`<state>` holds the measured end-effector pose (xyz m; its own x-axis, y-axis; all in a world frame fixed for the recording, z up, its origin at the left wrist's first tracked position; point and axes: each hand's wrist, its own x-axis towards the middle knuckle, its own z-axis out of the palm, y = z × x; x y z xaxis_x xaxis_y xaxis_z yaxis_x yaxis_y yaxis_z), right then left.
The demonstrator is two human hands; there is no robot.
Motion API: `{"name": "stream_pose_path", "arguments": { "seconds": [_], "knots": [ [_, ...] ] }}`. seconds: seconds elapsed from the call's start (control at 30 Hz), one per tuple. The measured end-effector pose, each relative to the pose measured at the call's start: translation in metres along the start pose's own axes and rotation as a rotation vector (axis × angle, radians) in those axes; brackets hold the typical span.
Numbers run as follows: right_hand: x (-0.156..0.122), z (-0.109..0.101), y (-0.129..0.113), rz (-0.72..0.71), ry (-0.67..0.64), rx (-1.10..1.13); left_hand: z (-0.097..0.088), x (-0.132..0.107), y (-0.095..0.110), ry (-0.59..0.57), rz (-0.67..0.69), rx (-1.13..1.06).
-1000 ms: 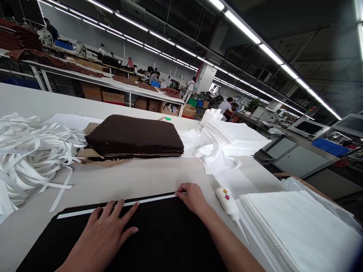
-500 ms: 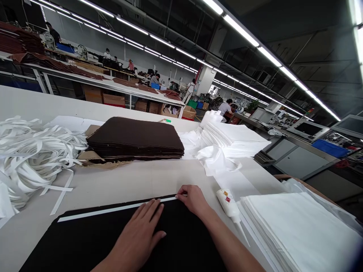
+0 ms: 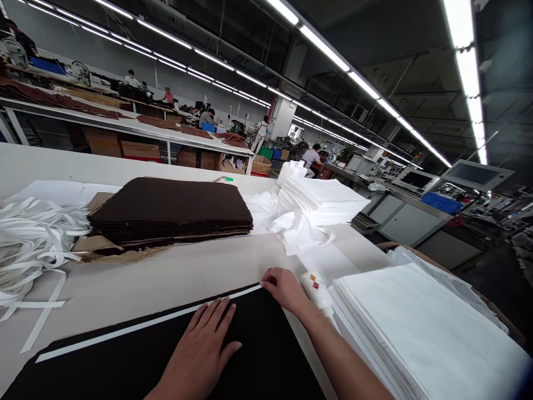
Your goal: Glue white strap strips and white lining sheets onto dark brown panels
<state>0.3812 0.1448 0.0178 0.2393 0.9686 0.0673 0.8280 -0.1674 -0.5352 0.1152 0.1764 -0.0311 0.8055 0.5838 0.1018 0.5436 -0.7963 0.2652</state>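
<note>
Two diamond labels mark the bottle; left hand flat, right hand pinching strip.

Black sheet cropped below, strip pile cropped left, bottle tip possibly hidden

Bright strip lights hang beneath a dark ceiling.
</note>
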Motion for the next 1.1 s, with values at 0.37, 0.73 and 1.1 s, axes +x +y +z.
{"name": "stream_pose_path", "arguments": {
  "seconds": [0.37,0.73,1.1],
  "knots": [
    [-0.002,0.007,0.002,0.056,0.069,-0.084,0.006,0.0,-0.005,0.008,-0.016,0.01],
    [-0.05,0.013,-0.004,-0.109,0.05,-0.334,0.019,-0.003,-0.012,0.133,0.048,0.104],
    [-0.047,0.012,-0.001,0.037,0.05,-0.197,-0.005,0.007,-0.001,-0.055,-0.061,0.069]
  ]
}}
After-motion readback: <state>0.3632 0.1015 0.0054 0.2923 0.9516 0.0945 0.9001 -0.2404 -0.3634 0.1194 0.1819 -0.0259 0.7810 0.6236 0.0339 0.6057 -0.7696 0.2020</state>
